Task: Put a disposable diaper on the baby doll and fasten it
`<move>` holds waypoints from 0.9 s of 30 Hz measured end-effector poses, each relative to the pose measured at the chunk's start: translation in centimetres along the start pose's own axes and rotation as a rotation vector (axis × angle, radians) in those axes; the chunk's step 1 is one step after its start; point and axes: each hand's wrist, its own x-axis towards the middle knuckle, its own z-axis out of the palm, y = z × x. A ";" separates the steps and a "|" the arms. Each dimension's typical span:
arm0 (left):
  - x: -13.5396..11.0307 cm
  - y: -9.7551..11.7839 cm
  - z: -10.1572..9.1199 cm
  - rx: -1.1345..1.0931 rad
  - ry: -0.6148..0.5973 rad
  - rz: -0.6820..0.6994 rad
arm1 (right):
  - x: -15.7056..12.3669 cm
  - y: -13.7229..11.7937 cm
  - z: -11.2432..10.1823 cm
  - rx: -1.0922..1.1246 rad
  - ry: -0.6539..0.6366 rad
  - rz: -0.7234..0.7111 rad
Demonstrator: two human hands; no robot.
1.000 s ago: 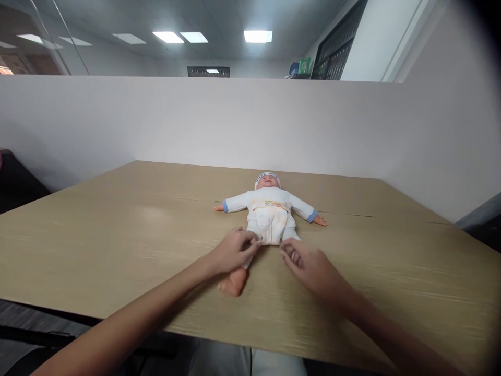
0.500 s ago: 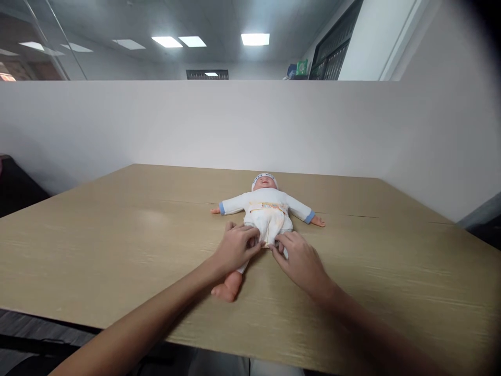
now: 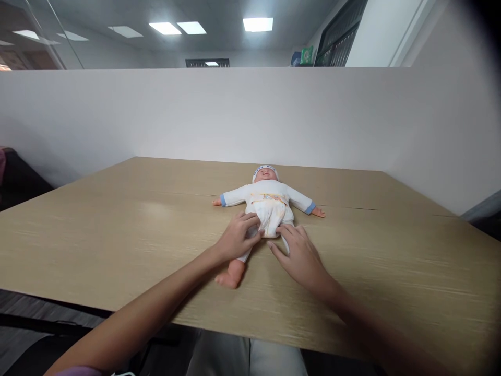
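A baby doll (image 3: 267, 200) in a white suit with blue cuffs and a white cap lies on its back on the wooden table (image 3: 117, 224), arms spread wide. A white nappy (image 3: 271, 215) with faint print covers its hips. My left hand (image 3: 237, 237) rests on the doll's left-side thigh, fingers curled against the nappy's lower edge. My right hand (image 3: 299, 254) lies over the other leg, fingers stretched forward and touching the nappy. One bare doll foot (image 3: 230, 275) sticks out below my left hand.
A white partition wall (image 3: 195, 115) runs behind the table and along the right side. The table's near edge (image 3: 254, 334) is just in front of my lap. A dark chair back (image 3: 15, 180) shows at the far left.
Both hands have slid forward up the doll's legs to the nappy's lower edge and closed in on it. The doll sits slightly farther away in the view.
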 end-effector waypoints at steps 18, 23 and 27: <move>0.5 -0.8 0.9 -0.200 0.063 -0.162 | 1.2 1.1 0.4 0.192 0.074 0.206; 0.5 -1.1 1.3 -0.401 0.128 -0.254 | 1.5 1.5 -0.2 0.315 0.099 0.285; 0.4 -1.2 1.0 -0.445 0.191 -0.383 | 1.6 2.2 -1.4 0.363 0.080 0.341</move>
